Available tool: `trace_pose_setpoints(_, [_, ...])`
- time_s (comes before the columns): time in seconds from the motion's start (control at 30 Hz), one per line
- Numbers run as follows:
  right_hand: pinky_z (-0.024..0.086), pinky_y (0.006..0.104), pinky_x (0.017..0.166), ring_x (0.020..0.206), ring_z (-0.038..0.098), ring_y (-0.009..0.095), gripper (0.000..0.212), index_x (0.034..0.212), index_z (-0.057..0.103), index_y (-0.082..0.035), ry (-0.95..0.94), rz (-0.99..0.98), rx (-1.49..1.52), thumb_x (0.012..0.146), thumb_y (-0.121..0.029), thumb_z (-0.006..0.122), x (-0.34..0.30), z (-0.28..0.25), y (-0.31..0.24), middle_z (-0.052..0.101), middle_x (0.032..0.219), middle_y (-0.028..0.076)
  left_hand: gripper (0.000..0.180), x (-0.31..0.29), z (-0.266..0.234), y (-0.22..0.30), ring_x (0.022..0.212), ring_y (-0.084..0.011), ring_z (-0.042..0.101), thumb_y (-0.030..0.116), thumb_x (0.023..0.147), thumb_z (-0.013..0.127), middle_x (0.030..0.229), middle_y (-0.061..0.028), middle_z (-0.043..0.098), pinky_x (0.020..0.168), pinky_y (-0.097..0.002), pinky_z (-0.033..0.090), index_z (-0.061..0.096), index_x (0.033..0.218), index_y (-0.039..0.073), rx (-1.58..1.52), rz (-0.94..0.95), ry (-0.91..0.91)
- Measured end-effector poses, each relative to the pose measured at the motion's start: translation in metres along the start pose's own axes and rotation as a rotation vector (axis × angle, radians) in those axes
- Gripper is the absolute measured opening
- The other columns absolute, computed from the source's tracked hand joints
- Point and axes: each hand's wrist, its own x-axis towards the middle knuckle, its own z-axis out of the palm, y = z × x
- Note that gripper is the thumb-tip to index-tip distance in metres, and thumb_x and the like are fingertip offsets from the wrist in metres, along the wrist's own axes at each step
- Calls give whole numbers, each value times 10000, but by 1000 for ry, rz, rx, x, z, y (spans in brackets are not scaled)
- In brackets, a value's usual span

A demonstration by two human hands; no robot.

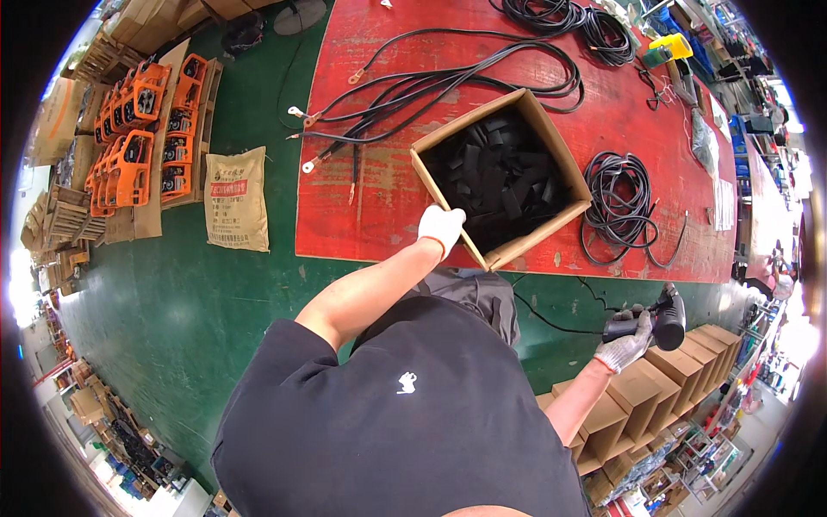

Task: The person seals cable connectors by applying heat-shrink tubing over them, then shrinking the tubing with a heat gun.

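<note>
An open cardboard box (538, 241) sits turned at an angle on the red table, partly over its front edge. Inside lie many short, flat black pieces (495, 177), which look like cut tubing. My left hand (442, 227), in a white glove, grips the box's near left wall with the fingers over the rim. Out to the right, past the table's front edge, my gloved right hand (627, 340) is wrapped round the handle of a black corded heat gun (669, 320). Its cord trails left below the table edge.
Black cables with ring terminals (405, 90) lie across the red table (379, 215). A coiled cable (616, 202) is right of the box. Open cartons (642, 392) stand at lower right. On the green floor are a sack (237, 200) and stacked orange machines (129, 164).
</note>
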Motion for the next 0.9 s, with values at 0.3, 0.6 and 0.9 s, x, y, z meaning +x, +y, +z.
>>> trace_pose_setpoints(0.3, [572,256,679,782,624,149,342,1264,577,-24,-299,-6,106,982,-189,679,92,21,-78,656,1010,96,542,44,-14,23,1030,-481,707,375,791,708,993,-385,707,911,-470,545,729,963,-139,196,123,63])
trace_pose_setpoints(0.6, [503,297,611,693,628,168,266,1100,693,17,-304,-315,2,974,-217,678,165,120,-121,665,870,83,537,42,-11,25,1097,-498,680,402,845,600,1079,-359,710,990,-512,532,738,1018,-87,359,115,181])
trace_pose_setpoints(0.9, [536,321,669,707,674,164,158,934,784,-1,-435,-120,-71,899,-150,744,161,205,-7,702,775,75,483,55,-58,-22,1139,-474,672,380,867,629,1132,-321,720,994,-519,521,747,1105,-24,446,126,362])
